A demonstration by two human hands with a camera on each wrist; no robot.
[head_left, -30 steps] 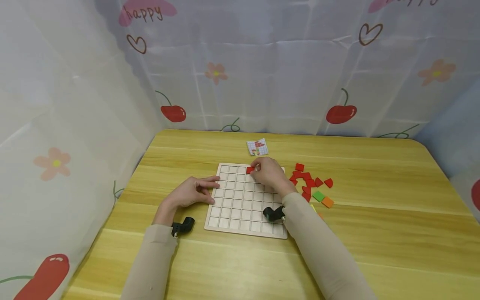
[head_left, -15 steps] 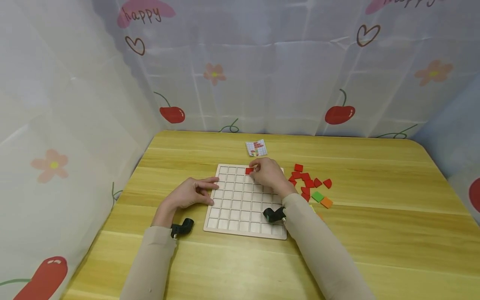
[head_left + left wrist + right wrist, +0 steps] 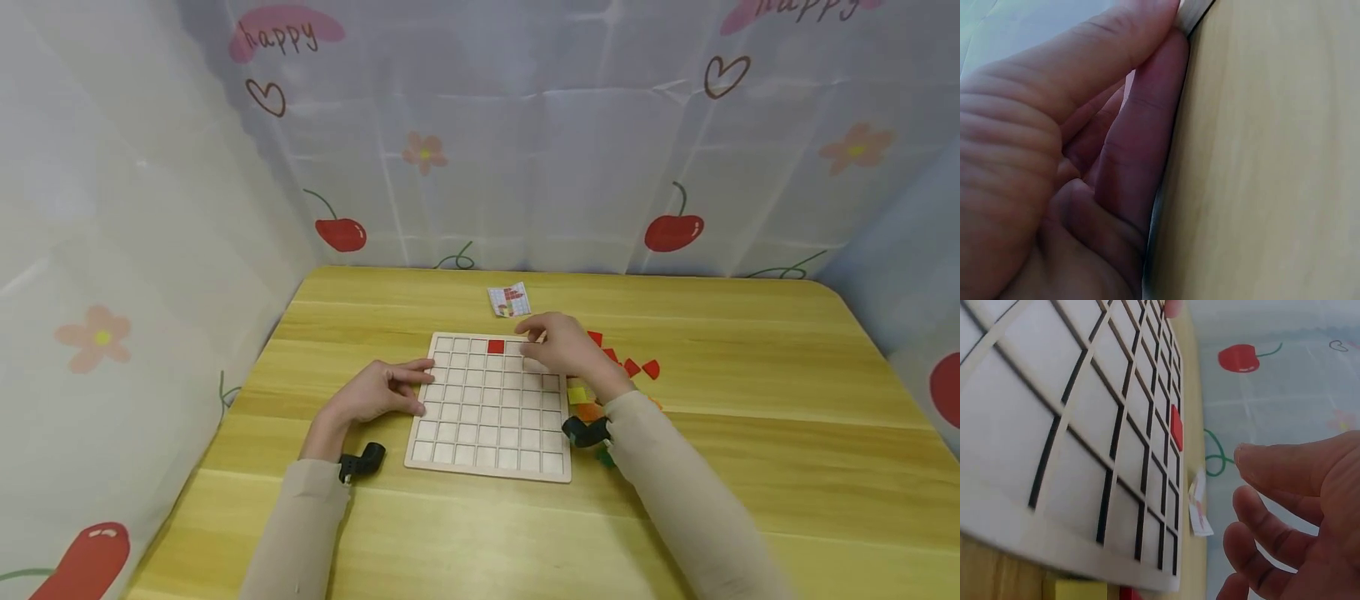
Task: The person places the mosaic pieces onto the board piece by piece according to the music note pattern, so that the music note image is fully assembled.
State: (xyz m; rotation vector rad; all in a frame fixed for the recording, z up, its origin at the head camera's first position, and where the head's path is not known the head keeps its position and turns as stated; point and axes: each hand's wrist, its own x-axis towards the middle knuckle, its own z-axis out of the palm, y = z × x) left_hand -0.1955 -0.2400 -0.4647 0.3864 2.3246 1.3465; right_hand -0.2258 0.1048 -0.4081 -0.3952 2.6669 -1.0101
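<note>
A seven-by-seven wooden grid board (image 3: 491,414) lies flat on the wood-grain worktop (image 3: 375,533); the clock directions below are read from its centre in the head view. One red square tile (image 3: 496,347) sits in the board's far row at 12 o'clock, fourth cell from the left, level in its compartment. The left hand (image 3: 375,390) is at 9 o'clock, fingers extended and thumb spread below them, their tips touching the board's edge. The right hand (image 3: 566,343) hovers at 2 o'clock over the board's far corner, apart from the tile; its fingers are softly bent, with a moderate gap to the thumb and nothing between.

A printed pattern card (image 3: 509,300) lies just past the board's far edge at 12 o'clock. Between 2 and 3 o'clock are loose red pieces partly hidden by the right hand, plus a red quarter-circle piece (image 3: 651,369). A yellow tile (image 3: 577,396) is beside the edge at 3 o'clock, an orange piece (image 3: 590,412) next to it. Near 4 o'clock a dark green piece (image 3: 606,457) shows partly beneath the black wrist camera (image 3: 587,432). Behind, a cherry-printed curtain (image 3: 525,167) hangs.
</note>
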